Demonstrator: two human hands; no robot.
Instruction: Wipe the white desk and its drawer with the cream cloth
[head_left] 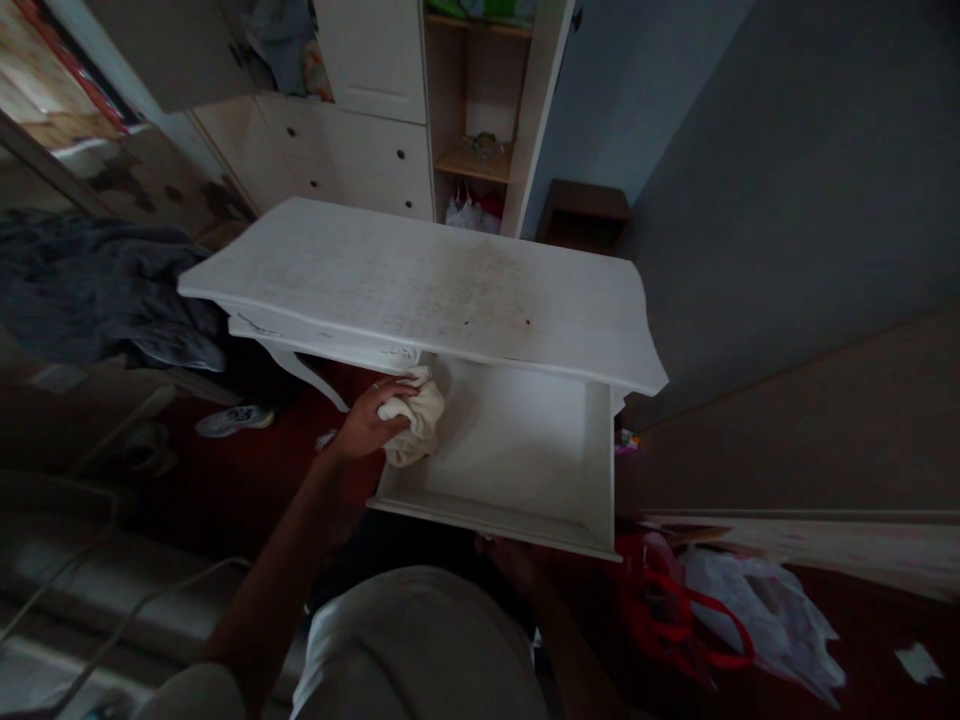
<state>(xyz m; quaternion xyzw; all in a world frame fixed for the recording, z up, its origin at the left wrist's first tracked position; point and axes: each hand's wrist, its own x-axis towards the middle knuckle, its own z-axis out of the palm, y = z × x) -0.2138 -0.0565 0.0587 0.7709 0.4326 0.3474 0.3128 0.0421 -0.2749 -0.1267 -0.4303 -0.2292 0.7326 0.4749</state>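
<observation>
A white desk (420, 280) stands before me with its drawer (525, 520) pulled out. My left hand (371, 418) is closed on a cream cloth (417, 425) and presses it against the drawer's inner left side, just under the desk top. My right hand (501, 552) is under the drawer's front edge, dark and mostly hidden; its fingers seem curled on the front panel. The drawer looks empty apart from the cloth.
A white wardrobe with drawers and open shelves (480, 150) stands behind the desk. Dark blankets (97, 290) lie on the left, a shoe (229, 420) on the red floor. A red-handled plastic bag (720, 620) lies at the right. Grey wall on the right.
</observation>
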